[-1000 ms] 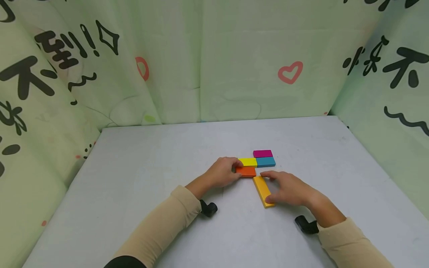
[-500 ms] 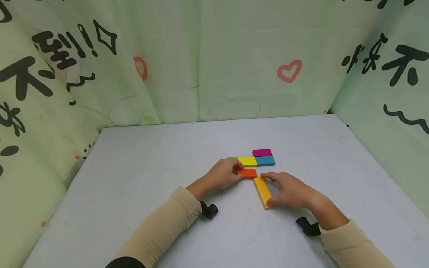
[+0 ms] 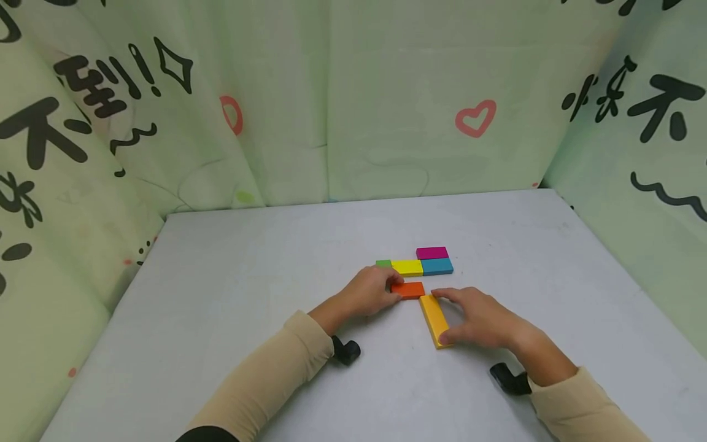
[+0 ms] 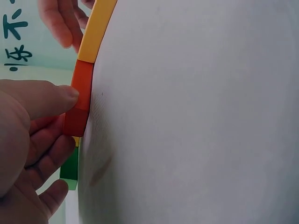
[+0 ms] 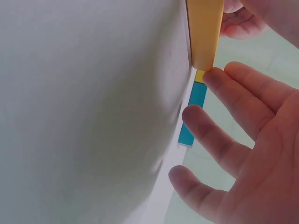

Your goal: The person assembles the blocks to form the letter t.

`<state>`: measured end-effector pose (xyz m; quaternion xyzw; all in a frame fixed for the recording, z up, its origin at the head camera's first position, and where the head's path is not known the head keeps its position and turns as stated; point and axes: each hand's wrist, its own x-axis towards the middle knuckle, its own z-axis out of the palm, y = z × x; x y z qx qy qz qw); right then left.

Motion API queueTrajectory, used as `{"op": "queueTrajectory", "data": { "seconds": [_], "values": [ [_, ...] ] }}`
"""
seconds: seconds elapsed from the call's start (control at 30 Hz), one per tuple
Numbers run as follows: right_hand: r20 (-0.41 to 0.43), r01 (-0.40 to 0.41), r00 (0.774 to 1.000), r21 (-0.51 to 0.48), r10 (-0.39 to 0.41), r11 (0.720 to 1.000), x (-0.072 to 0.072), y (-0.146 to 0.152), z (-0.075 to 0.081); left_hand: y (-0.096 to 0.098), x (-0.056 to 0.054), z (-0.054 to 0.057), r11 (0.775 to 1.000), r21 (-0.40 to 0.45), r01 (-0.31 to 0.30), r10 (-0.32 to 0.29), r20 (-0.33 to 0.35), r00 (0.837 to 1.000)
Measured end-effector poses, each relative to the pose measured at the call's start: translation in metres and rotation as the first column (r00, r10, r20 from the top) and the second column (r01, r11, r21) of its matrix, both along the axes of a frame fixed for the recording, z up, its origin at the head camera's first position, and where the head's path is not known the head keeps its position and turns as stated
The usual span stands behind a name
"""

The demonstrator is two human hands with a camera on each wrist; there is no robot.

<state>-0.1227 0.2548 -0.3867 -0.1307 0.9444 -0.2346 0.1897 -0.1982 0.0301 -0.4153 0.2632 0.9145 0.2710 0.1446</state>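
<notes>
My left hand (image 3: pixel 369 291) pinches the left end of an orange block (image 3: pixel 409 291) lying flat on the table. In the left wrist view the thumb presses the top of that orange block (image 4: pixel 83 86), with fingers curled underneath its far side. At its right end, an amber block (image 3: pixel 434 320) slants toward me, their corners touching or nearly so. My right hand (image 3: pixel 486 319) spans the amber block, thumb at the near end and index fingertip at the far end. In the right wrist view the other fingers (image 5: pixel 217 140) spread loosely, off the block.
Beyond the orange block lies a row of a green block (image 3: pixel 383 263), partly hidden by my left hand, a yellow block (image 3: pixel 407 268) and a blue block (image 3: pixel 437 266). A magenta block (image 3: pixel 432 253) sits behind the blue one. A printed curtain (image 3: pixel 276 110) surrounds the white table (image 3: pixel 248 264).
The orange block has slid toward me, opening a gap from the yellow block. The amber block and both hands have shifted slightly the same way. The green block has come into sight.
</notes>
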Motion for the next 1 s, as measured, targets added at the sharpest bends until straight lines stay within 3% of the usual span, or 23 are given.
{"op": "queueTrajectory", "data": {
  "seconds": [0.53, 1.0],
  "values": [
    [-0.008, 0.052, 0.999, 0.071, -0.051, 0.996, 0.008, -0.002, 0.0, 0.004, 0.001, -0.002, 0.999, -0.012, 0.04, -0.04, -0.023, 0.999],
    [-0.02, 0.043, 0.999, 0.078, -0.041, 0.996, 0.014, -0.003, 0.001, 0.003, 0.003, 0.0, 0.995, -0.021, 0.095, -0.095, -0.016, 0.995]
  ]
}}
